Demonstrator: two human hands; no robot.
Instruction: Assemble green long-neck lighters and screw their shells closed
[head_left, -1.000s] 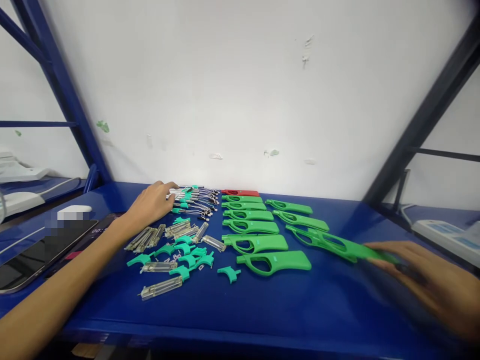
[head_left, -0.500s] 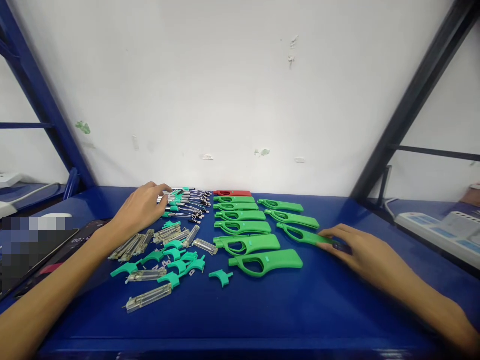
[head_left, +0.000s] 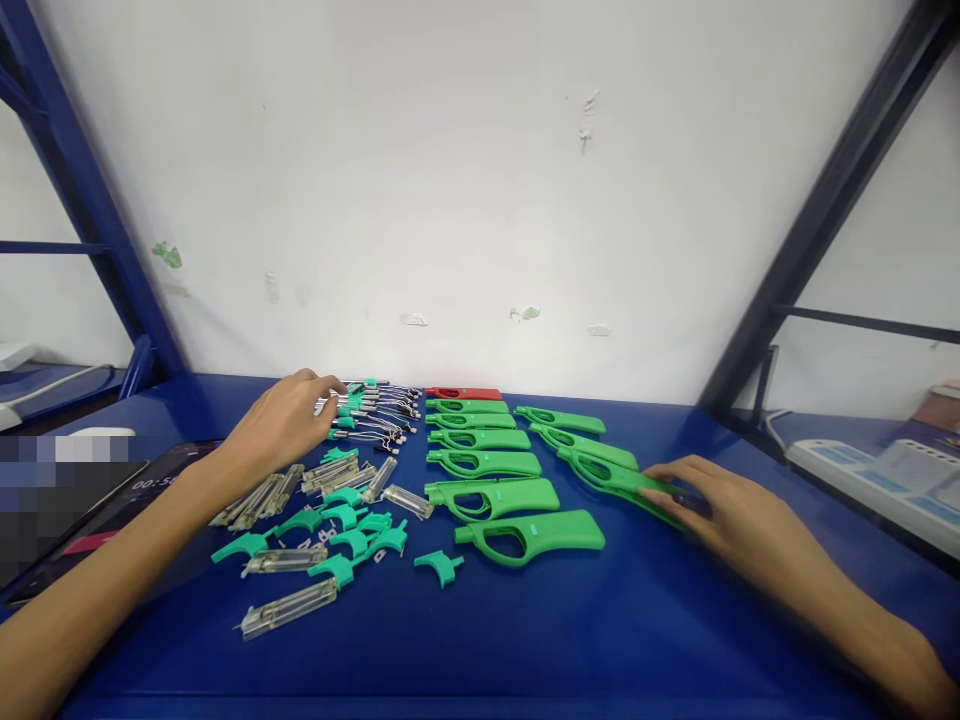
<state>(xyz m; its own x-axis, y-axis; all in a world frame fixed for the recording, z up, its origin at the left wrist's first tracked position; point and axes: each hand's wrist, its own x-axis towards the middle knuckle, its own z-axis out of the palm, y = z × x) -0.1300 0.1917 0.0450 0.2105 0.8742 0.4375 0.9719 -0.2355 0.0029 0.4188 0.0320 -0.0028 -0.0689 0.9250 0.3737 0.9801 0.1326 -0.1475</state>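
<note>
My left hand [head_left: 289,418] is over the left end of a pile of metal ignition tubes [head_left: 367,402] with teal clips and thin wires. Its thumb and forefinger are apart, and I see nothing held between them. On the right, my right hand [head_left: 716,500] is closed on the handle end of a green lighter shell [head_left: 600,470], which slants down toward me. Something dark shows between its fingers, too blurred to name. Two more green shells [head_left: 562,420] lie just beyond. A column of green shells [head_left: 536,535], with a red shell [head_left: 472,393] at its far end, occupies the middle.
Clear fuel tanks [head_left: 289,608] and teal triggers [head_left: 439,567] are scattered at left on the blue table [head_left: 480,640]. A phone [head_left: 150,495] showing a timer lies beneath my left forearm. White power strips [head_left: 862,480] are at far right, and a white wall [head_left: 480,200] stands behind.
The green shell in my right hand has turned a little, its handle end swinging toward me. My left hand has stayed about where it was. The view has shifted slightly.
</note>
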